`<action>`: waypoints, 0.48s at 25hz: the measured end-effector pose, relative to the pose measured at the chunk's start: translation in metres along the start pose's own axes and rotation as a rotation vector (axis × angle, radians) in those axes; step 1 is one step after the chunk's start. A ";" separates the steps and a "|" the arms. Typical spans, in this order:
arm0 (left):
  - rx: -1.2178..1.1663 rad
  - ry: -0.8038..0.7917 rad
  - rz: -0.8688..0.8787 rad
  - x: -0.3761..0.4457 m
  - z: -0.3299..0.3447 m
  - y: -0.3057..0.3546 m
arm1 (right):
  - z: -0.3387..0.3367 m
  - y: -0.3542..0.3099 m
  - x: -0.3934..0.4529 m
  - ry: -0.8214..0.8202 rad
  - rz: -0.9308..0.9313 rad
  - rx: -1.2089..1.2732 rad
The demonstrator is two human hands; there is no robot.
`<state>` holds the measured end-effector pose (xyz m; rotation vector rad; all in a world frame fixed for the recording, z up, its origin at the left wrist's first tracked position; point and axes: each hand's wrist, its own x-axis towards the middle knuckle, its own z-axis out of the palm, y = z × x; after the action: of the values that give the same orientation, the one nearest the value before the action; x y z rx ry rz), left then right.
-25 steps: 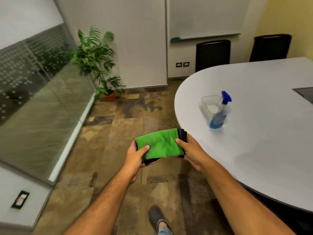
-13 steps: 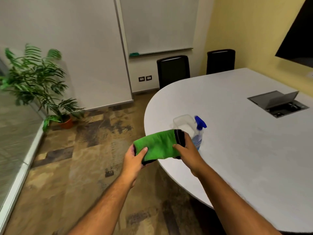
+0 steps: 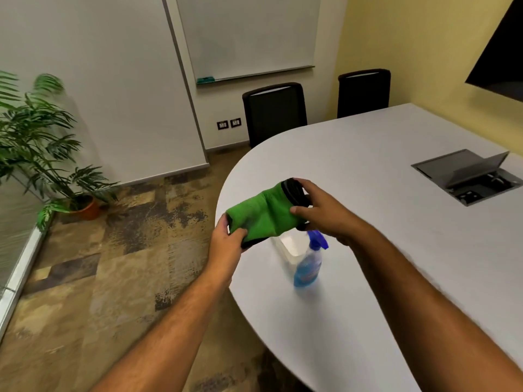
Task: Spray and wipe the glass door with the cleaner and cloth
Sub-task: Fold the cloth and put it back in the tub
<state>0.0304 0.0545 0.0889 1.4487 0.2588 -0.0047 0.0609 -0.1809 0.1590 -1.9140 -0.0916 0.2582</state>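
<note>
A folded green cloth (image 3: pixel 264 212) with a black edge hangs in the air over the rounded end of the white table (image 3: pixel 396 222). My left hand (image 3: pixel 226 241) grips its near left corner. My right hand (image 3: pixel 322 210) grips its far right end. Just below the cloth a spray bottle (image 3: pixel 308 264) of blue cleaner with a blue trigger head stands upright on the table. A clear plastic container (image 3: pixel 288 247) sits beside it, partly hidden by the cloth. A strip of the glass wall (image 3: pixel 14 222) shows at the far left edge.
A potted palm (image 3: pixel 42 154) stands on the tiled floor by the glass wall's white base rail. Two black chairs (image 3: pixel 274 111) stand at the table's far side under a whiteboard. An open cable box (image 3: pixel 467 176) is set into the tabletop at right.
The view has swung right, away from the glass wall and toward the table. Both hands have carried the cloth over the table, above the spray bottle and container.
</note>
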 end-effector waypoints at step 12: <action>0.303 0.275 -0.148 0.159 0.131 -0.098 | -0.059 0.172 0.178 0.123 0.121 -0.245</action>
<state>0.1915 -0.0618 -0.0228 1.7290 0.6114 0.0373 0.2362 -0.2617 -0.0062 -2.1781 0.0790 0.2172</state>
